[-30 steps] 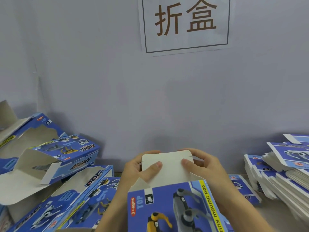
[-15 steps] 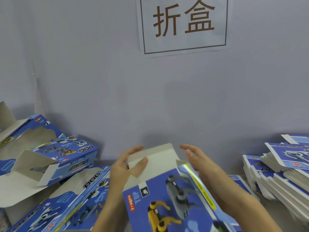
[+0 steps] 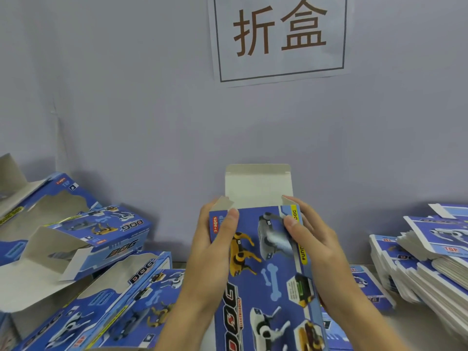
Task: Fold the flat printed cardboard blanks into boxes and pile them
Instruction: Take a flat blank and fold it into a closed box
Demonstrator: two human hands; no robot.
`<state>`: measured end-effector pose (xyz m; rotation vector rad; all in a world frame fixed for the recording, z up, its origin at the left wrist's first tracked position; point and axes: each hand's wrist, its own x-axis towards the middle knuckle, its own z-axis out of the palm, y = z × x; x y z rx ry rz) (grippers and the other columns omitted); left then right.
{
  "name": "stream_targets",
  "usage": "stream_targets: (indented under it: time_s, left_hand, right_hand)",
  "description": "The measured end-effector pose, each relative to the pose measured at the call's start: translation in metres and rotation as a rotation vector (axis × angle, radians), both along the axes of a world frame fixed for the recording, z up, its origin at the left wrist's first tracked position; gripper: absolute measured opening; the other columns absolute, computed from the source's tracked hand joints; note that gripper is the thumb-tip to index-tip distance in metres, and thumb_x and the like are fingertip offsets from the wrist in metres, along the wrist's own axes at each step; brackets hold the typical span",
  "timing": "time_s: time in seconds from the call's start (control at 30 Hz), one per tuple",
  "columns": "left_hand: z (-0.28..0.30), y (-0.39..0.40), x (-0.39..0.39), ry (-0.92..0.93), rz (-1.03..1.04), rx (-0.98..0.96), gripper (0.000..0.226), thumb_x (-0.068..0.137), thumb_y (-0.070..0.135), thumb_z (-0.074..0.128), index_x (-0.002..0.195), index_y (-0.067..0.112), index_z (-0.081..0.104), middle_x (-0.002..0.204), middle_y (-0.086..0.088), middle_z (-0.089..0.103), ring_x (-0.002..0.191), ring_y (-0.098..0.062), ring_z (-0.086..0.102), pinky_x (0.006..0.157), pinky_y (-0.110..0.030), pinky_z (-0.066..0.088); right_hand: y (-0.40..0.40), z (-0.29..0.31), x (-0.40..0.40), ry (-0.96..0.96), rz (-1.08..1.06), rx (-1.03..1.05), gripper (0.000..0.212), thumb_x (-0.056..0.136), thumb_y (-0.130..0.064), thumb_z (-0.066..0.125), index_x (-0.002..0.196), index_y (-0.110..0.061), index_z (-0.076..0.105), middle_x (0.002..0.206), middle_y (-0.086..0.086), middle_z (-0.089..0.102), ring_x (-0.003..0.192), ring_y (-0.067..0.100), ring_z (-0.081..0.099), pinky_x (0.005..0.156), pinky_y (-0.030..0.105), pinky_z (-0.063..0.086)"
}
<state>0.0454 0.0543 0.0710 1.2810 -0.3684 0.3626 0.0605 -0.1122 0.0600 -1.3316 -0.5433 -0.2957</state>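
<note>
I hold a blue printed box (image 3: 263, 269) with robot-dog pictures upright in front of me. Its white top flap (image 3: 258, 186) stands open, pointing up toward the wall. My left hand (image 3: 215, 244) grips the box's upper left edge, thumb across the printed face. My right hand (image 3: 311, 239) grips the upper right edge, thumb on the front and fingers behind. A pile of folded boxes (image 3: 83, 249) with open ends lies at the left. A stack of flat blanks (image 3: 425, 259) sits at the right.
A grey wall stands close behind the table, with a paper sign (image 3: 279, 36) taped on it. More printed boxes (image 3: 131, 307) lie on the table under my left forearm, and flat blanks (image 3: 367, 285) lie under my right forearm.
The white flap, pressed down under both thumbs a second ago, now stands straight up. Both hands slid down to the box's sides, and the box was raised and turned square to me.
</note>
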Motion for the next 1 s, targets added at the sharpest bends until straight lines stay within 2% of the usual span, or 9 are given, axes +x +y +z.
stream_targets:
  time_s: [0.23, 0.33, 0.4, 0.47, 0.6, 0.67, 0.77, 0.87, 1.0]
  left_hand:
    - [-0.013, -0.013, -0.001, -0.081, 0.204, 0.112, 0.037, 0.084, 0.059, 0.048, 0.089, 0.023, 0.058, 0.07, 0.002, 0.066, 0.063, -0.018, 0.064, 0.06, -0.027, 0.054]
    - [-0.017, -0.005, 0.007, 0.014, 0.211, 0.126, 0.045, 0.099, 0.048, 0.044, 0.081, 0.008, 0.056, 0.083, -0.005, 0.065, 0.075, -0.011, 0.061, 0.067, -0.016, 0.045]
    - [-0.021, 0.003, 0.008, 0.054, 0.183, 0.136, 0.028, 0.1, 0.023, 0.047, 0.079, 0.006, 0.049, 0.085, -0.02, 0.053, 0.075, -0.02, 0.053, 0.066, -0.029, 0.041]
    - [-0.029, 0.007, 0.012, 0.105, 0.166, 0.158, 0.01, 0.099, 0.017, 0.046, 0.095, 0.022, 0.053, 0.087, -0.016, 0.061, 0.084, -0.024, 0.064, 0.069, -0.037, 0.05]
    - [-0.03, 0.002, 0.017, 0.135, 0.149, 0.14, 0.051, 0.1, 0.016, 0.045, 0.138, 0.048, 0.034, 0.08, 0.0, 0.06, 0.079, -0.013, 0.066, 0.064, -0.026, 0.056]
    - [-0.029, 0.001, 0.015, 0.101, 0.186, 0.109, 0.034, 0.101, 0.017, 0.044, 0.128, 0.035, 0.053, 0.087, 0.003, 0.061, 0.085, -0.004, 0.064, 0.07, -0.021, 0.052]
    - [-0.031, 0.002, 0.011, 0.092, 0.159, -0.074, 0.039, 0.096, 0.042, 0.046, 0.087, 0.015, 0.073, 0.086, -0.011, 0.072, 0.085, -0.025, 0.069, 0.072, -0.032, 0.054]
    - [-0.031, 0.001, 0.008, 0.086, 0.124, -0.122, 0.062, 0.082, 0.066, 0.048, 0.087, 0.008, 0.068, 0.084, -0.023, 0.07, 0.077, -0.03, 0.072, 0.066, -0.036, 0.057]
    - [-0.032, 0.0, 0.01, 0.016, 0.118, 0.011, 0.035, 0.072, 0.055, 0.067, 0.086, 0.023, 0.062, 0.09, -0.018, 0.068, 0.084, -0.032, 0.074, 0.06, -0.037, 0.059]
  right_hand:
    - [0.011, -0.004, -0.002, 0.096, -0.128, -0.083, 0.067, 0.079, -0.071, 0.047, 0.104, -0.01, 0.056, 0.101, 0.027, 0.063, 0.096, 0.044, 0.063, 0.095, 0.057, 0.05]
    - [0.02, -0.009, -0.001, 0.175, -0.19, -0.02, 0.046, 0.088, -0.057, 0.052, 0.071, -0.015, 0.046, 0.074, 0.018, 0.047, 0.069, 0.031, 0.048, 0.07, 0.045, 0.045]
    - [0.019, -0.022, 0.006, 0.191, -0.198, -0.056, 0.033, 0.094, -0.029, 0.052, 0.064, -0.021, 0.043, 0.063, 0.002, 0.044, 0.062, 0.019, 0.044, 0.058, 0.033, 0.039]
    - [0.017, -0.029, 0.014, 0.249, -0.16, -0.028, 0.017, 0.095, -0.018, 0.049, 0.08, -0.027, 0.051, 0.062, 0.001, 0.051, 0.052, 0.013, 0.052, 0.047, 0.025, 0.043]
    - [0.019, -0.025, 0.013, 0.282, -0.084, 0.048, 0.029, 0.098, -0.016, 0.044, 0.118, -0.035, 0.053, 0.078, 0.012, 0.069, 0.063, 0.015, 0.07, 0.048, 0.022, 0.052]
    - [0.021, -0.024, 0.009, 0.244, -0.097, 0.049, 0.015, 0.097, -0.021, 0.046, 0.105, -0.027, 0.057, 0.082, 0.022, 0.065, 0.067, 0.023, 0.068, 0.053, 0.031, 0.054]
    - [0.021, -0.03, 0.007, 0.192, -0.121, 0.09, 0.029, 0.098, -0.039, 0.045, 0.095, -0.011, 0.052, 0.088, 0.03, 0.052, 0.076, 0.04, 0.059, 0.062, 0.04, 0.051]
    - [0.021, -0.028, 0.002, 0.184, -0.094, 0.134, 0.043, 0.09, -0.057, 0.054, 0.093, -0.015, 0.06, 0.096, 0.03, 0.063, 0.083, 0.042, 0.07, 0.067, 0.045, 0.057]
    - [0.021, -0.025, 0.003, 0.117, -0.085, 0.066, 0.037, 0.085, -0.05, 0.064, 0.099, -0.016, 0.059, 0.086, 0.013, 0.072, 0.079, 0.029, 0.074, 0.055, 0.031, 0.058]
